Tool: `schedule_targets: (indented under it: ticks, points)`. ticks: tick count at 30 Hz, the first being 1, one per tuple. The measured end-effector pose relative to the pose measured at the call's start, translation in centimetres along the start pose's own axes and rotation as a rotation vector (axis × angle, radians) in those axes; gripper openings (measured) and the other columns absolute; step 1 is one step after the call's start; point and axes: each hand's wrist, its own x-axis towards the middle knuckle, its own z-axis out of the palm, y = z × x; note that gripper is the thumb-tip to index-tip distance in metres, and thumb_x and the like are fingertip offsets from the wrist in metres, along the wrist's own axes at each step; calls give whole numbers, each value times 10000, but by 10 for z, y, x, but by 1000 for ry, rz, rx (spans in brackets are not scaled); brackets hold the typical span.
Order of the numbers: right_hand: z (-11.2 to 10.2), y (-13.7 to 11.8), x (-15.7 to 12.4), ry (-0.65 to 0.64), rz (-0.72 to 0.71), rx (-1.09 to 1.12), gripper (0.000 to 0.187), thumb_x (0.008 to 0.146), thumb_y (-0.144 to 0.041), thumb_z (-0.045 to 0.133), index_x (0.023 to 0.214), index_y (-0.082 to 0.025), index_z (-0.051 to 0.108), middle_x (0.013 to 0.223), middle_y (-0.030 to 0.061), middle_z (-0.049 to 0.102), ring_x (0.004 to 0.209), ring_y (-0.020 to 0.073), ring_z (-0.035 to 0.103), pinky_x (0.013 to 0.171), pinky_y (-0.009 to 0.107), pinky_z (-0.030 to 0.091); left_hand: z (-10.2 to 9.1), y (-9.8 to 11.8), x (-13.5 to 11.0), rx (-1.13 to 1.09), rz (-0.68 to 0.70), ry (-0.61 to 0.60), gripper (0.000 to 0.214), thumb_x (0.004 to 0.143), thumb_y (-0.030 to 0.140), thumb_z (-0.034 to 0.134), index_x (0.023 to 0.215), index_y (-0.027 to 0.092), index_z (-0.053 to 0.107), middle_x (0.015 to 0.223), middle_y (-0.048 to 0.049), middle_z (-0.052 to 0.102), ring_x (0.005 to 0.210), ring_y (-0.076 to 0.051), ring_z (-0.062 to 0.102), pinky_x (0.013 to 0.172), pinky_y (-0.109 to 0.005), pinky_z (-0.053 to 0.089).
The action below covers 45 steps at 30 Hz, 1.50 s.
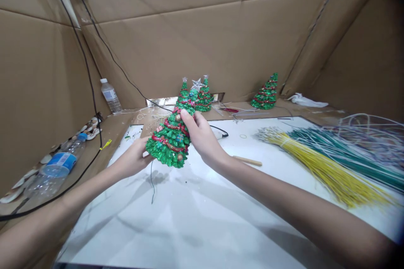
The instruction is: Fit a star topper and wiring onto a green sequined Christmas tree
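Note:
A small green glittery Christmas tree point(170, 138) with red garlands and a clear star on top is held tilted above the white table point(195, 218). My left hand point(134, 157) grips its base from below and behind. My right hand point(200, 136) is closed around the upper right side of the tree, thumb on the front. A thin dark wire point(152, 185) hangs from under the tree down to the table.
Two more small trees point(203, 96) point(265, 92) stand at the back. Bundles of yellow wires point(322, 166) and green wires point(347, 151) lie at the right. A wooden stick point(248, 160), red-handled pliers point(229, 110), water bottles point(110, 96) point(55, 168) and cardboard walls surround the table.

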Motion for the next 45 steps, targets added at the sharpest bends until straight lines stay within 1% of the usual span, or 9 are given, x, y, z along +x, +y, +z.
schedule_targets:
  ticks: [5,10,15,18,22,26,32,40,45]
  points:
    - [-2,13,-10,5,-42,-11,394,843,-593,565,956,-216,556,950,29,635,917,186,593,850,330,460,5,-6,-9,-5,-35,72,161,578,130,783,674,211,684,1034,-53,630,1124,-254,486,1025,-299,368]
    - [-4,21,-16,8,-56,-73,376,852,-549,581,1001,-206,548,993,35,647,922,179,596,832,318,453,16,-11,-23,-191,-315,-178,275,731,382,688,574,164,631,566,-23,590,532,-160,563,563,-276,492]
    - [-5,25,-20,-10,14,-67,387,847,-559,576,981,-196,554,975,41,652,906,183,597,802,317,455,25,-12,-29,-398,-461,-364,382,790,451,627,956,118,710,955,-175,738,787,-235,717,722,-352,566]
    - [-8,26,-22,-27,0,-83,401,842,-561,585,1005,-197,552,980,44,648,929,188,589,836,329,451,25,-21,-26,-426,-408,-379,406,779,458,641,1009,131,712,1011,-160,735,907,-254,701,828,-385,548]
    - [-14,25,-25,-93,-61,-113,372,868,-533,570,1039,-203,543,975,39,640,925,186,585,848,337,452,17,-33,-17,-346,-247,-413,329,724,466,705,679,141,735,809,-90,736,849,-245,665,869,-366,508]
    - [-17,26,-30,-140,-98,-175,364,871,-501,575,1074,-200,538,958,37,647,896,187,588,828,344,453,9,-30,-9,-190,-51,-515,290,746,399,731,564,174,729,989,-79,738,1175,-314,538,1034,-360,407]
    - [-18,35,-33,-136,-53,-249,376,865,-515,559,1041,-184,541,940,52,632,897,205,580,837,373,447,6,-23,-4,27,106,-601,119,776,241,689,693,222,772,1260,-39,654,1373,-281,352,1210,-407,147]
    - [-19,43,-33,-56,-35,-331,401,851,-552,566,1023,-190,545,978,69,635,927,225,593,847,392,451,6,-21,-27,380,-14,-379,218,837,358,626,728,229,764,1285,-78,583,1248,-264,476,1076,-442,367]
    - [-12,40,-38,-91,-123,-443,364,853,-499,592,1055,-198,552,1031,75,636,969,234,592,857,397,448,10,-16,-37,452,-91,-298,207,807,308,603,689,175,708,1054,-87,596,1028,-237,543,922,-377,422]
